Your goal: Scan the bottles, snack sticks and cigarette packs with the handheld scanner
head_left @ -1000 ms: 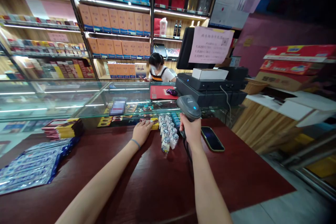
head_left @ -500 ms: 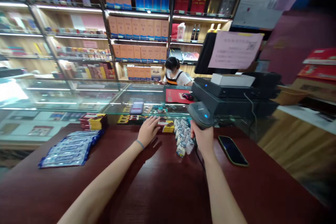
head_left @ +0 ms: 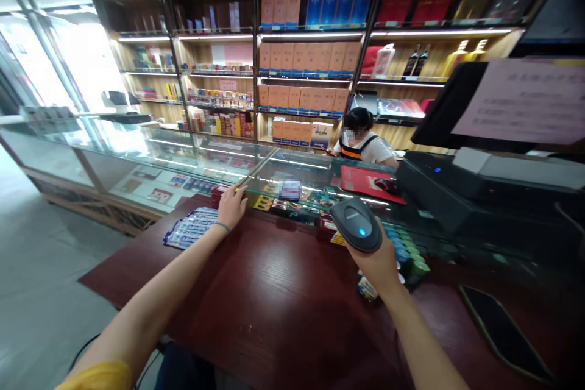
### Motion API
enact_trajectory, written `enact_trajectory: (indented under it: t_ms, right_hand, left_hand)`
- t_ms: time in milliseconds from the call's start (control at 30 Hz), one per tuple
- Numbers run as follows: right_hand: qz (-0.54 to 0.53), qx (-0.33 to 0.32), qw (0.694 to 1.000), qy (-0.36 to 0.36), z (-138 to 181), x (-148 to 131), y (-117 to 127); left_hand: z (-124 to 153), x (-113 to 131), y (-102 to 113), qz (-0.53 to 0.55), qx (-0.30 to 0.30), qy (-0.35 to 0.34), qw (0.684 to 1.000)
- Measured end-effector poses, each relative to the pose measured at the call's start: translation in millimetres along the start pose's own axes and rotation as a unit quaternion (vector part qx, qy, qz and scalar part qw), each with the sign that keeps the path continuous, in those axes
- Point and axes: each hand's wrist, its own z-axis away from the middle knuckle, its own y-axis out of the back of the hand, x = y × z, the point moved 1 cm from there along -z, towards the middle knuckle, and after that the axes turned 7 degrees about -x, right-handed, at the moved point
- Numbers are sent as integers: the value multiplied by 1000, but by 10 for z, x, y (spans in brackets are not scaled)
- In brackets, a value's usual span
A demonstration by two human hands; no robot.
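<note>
Our right hand (head_left: pixel 378 265) is clamped round the scanner (head_left: pixel 358 233), held above the table's (head_left: pixel 274 292) far edge. Well apart, our left hand (head_left: pixel 231 207) lies flat, fingers loose, gripping nothing, touching the red packets (head_left: pixel 217 194) at the far left corner.

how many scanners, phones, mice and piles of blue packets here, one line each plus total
scanner, in the right hand: 1
phone: 1
mouse: 1
pile of blue packets: 1
total: 4
</note>
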Motion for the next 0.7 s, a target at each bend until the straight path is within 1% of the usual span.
enact_trajectory:
  t_ms: [100, 200, 300, 367, 433, 567, 700]
  right_hand:
    - [50, -28, 998, 37, -10, 31, -52]
    - [112, -39, 989, 89, -21, 102, -95]
    - [148, -62, 975, 151, -28, 151, -118]
    - [148, -85, 968, 183, -28, 158, -131]
    - [141, -96, 964, 205, -21, 141, -151]
    - [134, -98, 961, 219, 9, 75, -210]
    - [137, -127, 965, 184, 42, 6, -238]
  left_hand:
    - [27, -229, 45, -30, -30, 23, 999]
    - [39, -365, 46, -52, -59, 44, 996]
    - [41, -422, 30, -49, -80, 46, 995]
    - [39, -428, 26, -48, -93, 40, 994]
    - [37, -419, 32, -55, -104, 28, 993]
    - [47, -385, 66, -48, -103, 1, 994]
    - [104, -324, 127, 8, -64, -7, 998]
